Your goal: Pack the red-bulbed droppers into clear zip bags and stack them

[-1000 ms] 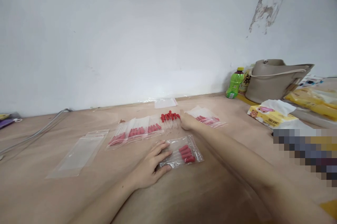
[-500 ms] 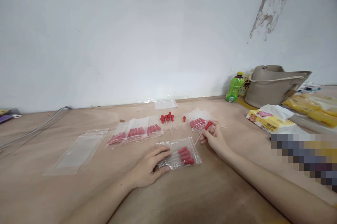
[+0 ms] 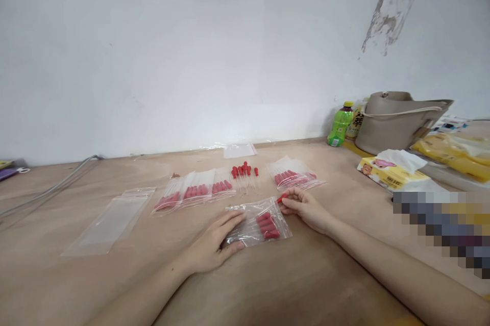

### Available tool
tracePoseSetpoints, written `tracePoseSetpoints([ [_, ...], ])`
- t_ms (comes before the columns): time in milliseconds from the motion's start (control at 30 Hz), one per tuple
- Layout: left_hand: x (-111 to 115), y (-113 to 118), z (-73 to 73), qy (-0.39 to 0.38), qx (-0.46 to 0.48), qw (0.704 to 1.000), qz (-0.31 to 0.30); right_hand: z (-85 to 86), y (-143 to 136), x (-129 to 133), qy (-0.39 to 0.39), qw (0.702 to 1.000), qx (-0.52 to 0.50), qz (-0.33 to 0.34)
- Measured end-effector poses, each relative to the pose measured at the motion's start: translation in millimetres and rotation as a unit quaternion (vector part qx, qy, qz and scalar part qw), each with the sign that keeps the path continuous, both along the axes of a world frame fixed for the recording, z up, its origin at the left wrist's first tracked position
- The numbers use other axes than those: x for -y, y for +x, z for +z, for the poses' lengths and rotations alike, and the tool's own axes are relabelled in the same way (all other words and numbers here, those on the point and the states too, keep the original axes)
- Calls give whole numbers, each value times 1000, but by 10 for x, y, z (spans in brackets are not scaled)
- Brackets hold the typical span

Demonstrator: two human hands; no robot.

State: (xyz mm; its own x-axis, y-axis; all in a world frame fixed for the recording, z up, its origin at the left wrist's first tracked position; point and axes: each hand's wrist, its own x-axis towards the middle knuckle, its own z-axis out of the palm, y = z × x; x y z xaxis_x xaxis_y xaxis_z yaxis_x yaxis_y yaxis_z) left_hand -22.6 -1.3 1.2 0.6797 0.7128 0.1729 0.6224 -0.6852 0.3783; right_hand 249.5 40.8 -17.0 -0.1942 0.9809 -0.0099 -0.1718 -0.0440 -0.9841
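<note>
My left hand (image 3: pixel 220 234) lies flat with outstretched fingers on the left end of a clear zip bag (image 3: pixel 250 236). Inside that bag, several droppers with red rubber bulbs (image 3: pixel 268 226) are lined up, bulbs to the right. Pinched in my right hand (image 3: pixel 302 207) is one dropper (image 3: pixel 282 198), held by its red bulb at the bag's upper right corner. Its thin tube points left to the bag's right end; I cannot make out how far inside it is. Behind the bag lies a bunch of loose droppers (image 3: pixel 241 170), with a single dropper (image 3: pixel 256 172) at its right.
Filled bags (image 3: pixel 197 191) overlap at the left, and another filled stack (image 3: pixel 293 175) lies behind my right hand. Flat bags (image 3: pixel 111 224) are at far left. To the right stand a tissue pack (image 3: pixel 394 173), a green bottle (image 3: pixel 340 127) and a grey-brown bag (image 3: pixel 394 124).
My right hand has moved left and down, bringing the dropper to the bag's right end. The single loose dropper lies closer to the bunch. My left hand stays on the bag.
</note>
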Motion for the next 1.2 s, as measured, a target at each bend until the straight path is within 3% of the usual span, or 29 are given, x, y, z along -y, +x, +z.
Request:
tracePoseSetpoints([
  [167,10,2,10,-3,-5,1000,8,32,38,14,10,986,135,95],
  [433,4,7,17,12,-4,1000,6,23,-43,-25,33,978,179,99],
  [700,6,7,18,3,0,1000,7,-5,-196,-20,36,985,170,-19],
  [900,-7,8,0,10,-2,1000,5,-2,-198,0,155,965,188,98],
  [1067,2,6,7,9,-4,1000,4,61,-145,3,17,982,186,-4],
  [1133,6,6,8,8,-4,1000,3,84,-153,13,-6,983,182,19],
  [1200,7,9,7,2,-5,1000,0,93,-176,30,16,981,165,97],
])
